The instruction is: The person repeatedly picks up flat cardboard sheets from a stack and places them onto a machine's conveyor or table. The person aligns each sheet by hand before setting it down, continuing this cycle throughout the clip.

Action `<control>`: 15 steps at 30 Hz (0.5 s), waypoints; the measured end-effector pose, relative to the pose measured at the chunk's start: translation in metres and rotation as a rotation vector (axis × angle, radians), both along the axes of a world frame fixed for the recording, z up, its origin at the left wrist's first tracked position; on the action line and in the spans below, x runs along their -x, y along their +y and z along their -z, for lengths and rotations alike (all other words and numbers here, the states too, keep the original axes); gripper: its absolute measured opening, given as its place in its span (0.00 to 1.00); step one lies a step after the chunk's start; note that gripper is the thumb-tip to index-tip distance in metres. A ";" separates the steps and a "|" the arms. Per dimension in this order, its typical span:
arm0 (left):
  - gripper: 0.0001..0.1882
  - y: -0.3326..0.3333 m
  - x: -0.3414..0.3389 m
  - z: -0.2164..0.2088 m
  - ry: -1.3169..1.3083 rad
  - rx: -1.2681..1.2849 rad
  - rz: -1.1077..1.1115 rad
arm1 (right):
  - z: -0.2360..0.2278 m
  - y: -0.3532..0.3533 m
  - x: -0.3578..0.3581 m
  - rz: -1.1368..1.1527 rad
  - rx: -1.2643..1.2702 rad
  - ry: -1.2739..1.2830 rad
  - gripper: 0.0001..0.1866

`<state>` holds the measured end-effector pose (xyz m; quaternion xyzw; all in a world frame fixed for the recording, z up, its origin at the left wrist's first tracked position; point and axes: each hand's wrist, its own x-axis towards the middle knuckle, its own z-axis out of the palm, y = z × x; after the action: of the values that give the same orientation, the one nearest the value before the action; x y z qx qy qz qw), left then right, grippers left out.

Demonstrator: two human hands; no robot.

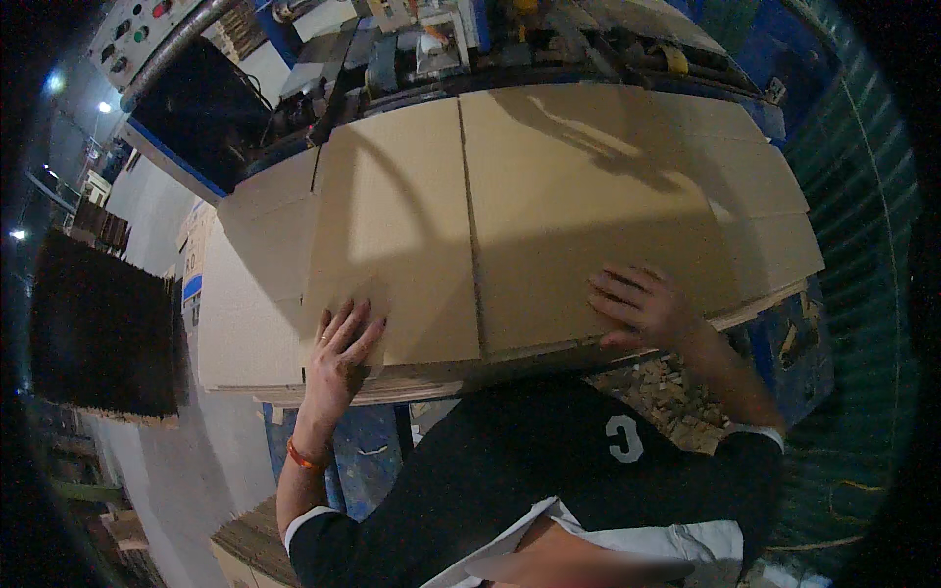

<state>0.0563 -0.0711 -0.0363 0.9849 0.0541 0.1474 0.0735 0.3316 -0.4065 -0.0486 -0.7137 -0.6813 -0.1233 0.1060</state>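
A wide sheet of brown cardboard [578, 211] lies flat in front of me on a stack of similar sheets. Dark slots and crease lines divide it into panels, and shadows fall across it. On its near left part rests my left hand [344, 345], fingers spread and pointing away from me, with an orange band round the wrist. Farther right, my right hand [642, 307] lies over the sheet near its front edge, fingers stretched out toward the left. Neither hand grips anything. The sheet's far edge reaches up to a machine [431, 59].
A control panel [137, 34] with several buttons stands at the far left on a blue frame. Cardboard scraps [667, 397] lie below on the right. Dark stacked sheets [103, 323] stand on the left floor, and a green corrugated wall [853, 265] runs along the right.
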 end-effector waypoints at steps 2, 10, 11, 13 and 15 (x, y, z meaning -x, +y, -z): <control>0.30 0.009 -0.008 0.001 -0.034 -0.003 -0.023 | 0.002 0.013 -0.017 -0.015 0.031 0.010 0.30; 0.31 0.055 -0.085 0.003 -0.233 0.083 -0.056 | -0.007 0.079 -0.103 0.031 0.130 -0.033 0.34; 0.30 0.064 -0.097 0.005 -0.253 0.056 -0.060 | -0.006 0.090 -0.112 0.036 0.130 -0.044 0.34; 0.29 0.083 -0.119 0.008 -0.292 0.022 -0.076 | -0.007 0.106 -0.132 0.055 0.149 0.040 0.34; 0.28 0.099 -0.144 0.013 -0.357 -0.004 -0.068 | -0.007 0.118 -0.154 0.126 0.235 0.204 0.34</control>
<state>0.1999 0.0277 -0.0490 0.9407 0.0734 0.3225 0.0749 0.4858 -0.2887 -0.0416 -0.7715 -0.6304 0.0240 0.0826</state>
